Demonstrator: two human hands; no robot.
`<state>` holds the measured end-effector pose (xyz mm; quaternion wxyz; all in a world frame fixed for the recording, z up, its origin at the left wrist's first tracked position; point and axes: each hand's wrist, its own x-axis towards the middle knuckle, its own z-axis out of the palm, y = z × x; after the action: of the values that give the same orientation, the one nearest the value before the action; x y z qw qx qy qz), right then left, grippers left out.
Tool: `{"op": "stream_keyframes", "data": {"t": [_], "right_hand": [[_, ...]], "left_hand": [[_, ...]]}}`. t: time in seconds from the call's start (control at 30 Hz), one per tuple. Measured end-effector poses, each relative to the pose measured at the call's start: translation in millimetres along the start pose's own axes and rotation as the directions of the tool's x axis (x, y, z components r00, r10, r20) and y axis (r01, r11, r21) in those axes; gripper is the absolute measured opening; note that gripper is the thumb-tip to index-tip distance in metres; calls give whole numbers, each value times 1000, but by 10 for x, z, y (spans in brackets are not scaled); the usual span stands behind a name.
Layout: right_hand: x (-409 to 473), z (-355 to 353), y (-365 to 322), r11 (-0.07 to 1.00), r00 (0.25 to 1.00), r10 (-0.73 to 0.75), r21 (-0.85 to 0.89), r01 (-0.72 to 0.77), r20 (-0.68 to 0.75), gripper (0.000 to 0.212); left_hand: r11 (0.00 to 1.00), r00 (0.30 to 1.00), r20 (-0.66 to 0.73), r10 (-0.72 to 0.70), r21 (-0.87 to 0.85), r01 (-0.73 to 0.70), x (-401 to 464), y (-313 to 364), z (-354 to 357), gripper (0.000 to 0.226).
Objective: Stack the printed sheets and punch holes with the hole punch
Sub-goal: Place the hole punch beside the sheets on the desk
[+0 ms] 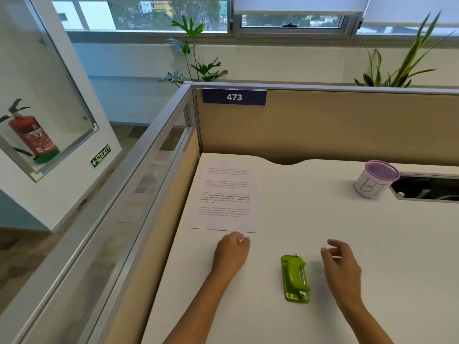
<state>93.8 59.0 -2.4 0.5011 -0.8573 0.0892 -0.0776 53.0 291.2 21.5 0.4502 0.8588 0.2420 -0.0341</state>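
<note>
desk bears printed sheets, green hole punch.

Printed sheets: text too small to read; cannot tell how many lie stacked. Cup: lettering runs round the side, only "BI" shows. Desk cutout: contents dark, cut by right edge. Both forearms cut by bottom edge. Left hand: curled fingertips hidden underneath.
</note>
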Motion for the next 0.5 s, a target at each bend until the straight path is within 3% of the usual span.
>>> {"op": "stream_keyframes", "data": {"t": [0.1, 0.2, 0.33, 0.5], "right_hand": [[-167, -391, 419, 995, 1000, 15, -99, -16, -11, 24], [-347, -687, 692, 969, 997, -72, -239, 69, -5, 26], [-582, -905, 974, 872, 956, -275, -393, 292, 100, 20], [-655, -1144, 1185, 843, 930, -325, -393, 367, 170, 22]], "left_hand": [[998, 986, 163, -27, 54, 19, -219, 141, 267, 45], [996, 974, 216, -75, 73, 61, -352, 274, 508, 48], [987, 985, 138, -99, 141, 80, -472, 430, 774, 46], [963, 995, -23, -99, 248, 102, -625, 542, 1000, 47]]}}
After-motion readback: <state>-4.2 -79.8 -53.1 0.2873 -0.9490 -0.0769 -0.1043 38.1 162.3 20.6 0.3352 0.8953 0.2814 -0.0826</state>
